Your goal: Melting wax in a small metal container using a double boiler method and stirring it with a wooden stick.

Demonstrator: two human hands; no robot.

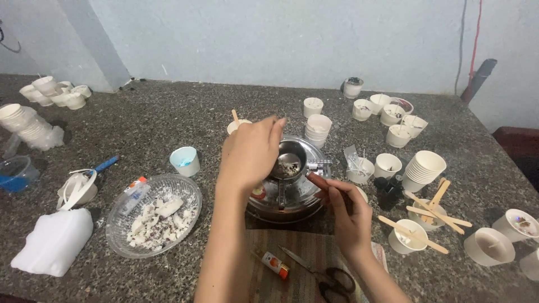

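My left hand (250,151) reaches over a small metal cup (289,161) that holds melted stuff with bits in it. Its fingers curl down at the cup's far rim, and what they hold is hidden. The cup sits inside a round steel pan (292,203) in the middle of the stone counter. My right hand (343,212) lies at the pan's right rim, with thumb and forefinger stretched together towards the cup's side. I cannot tell whether they pinch anything.
A glass bowl of white wax chunks (154,216) and a white wax block (53,241) lie at the left. Paper cups (424,168), wooden sticks (432,210) and filled cups (488,246) crowd the right. Scissors (328,275) and a small orange tube (275,264) lie on a mat near me.
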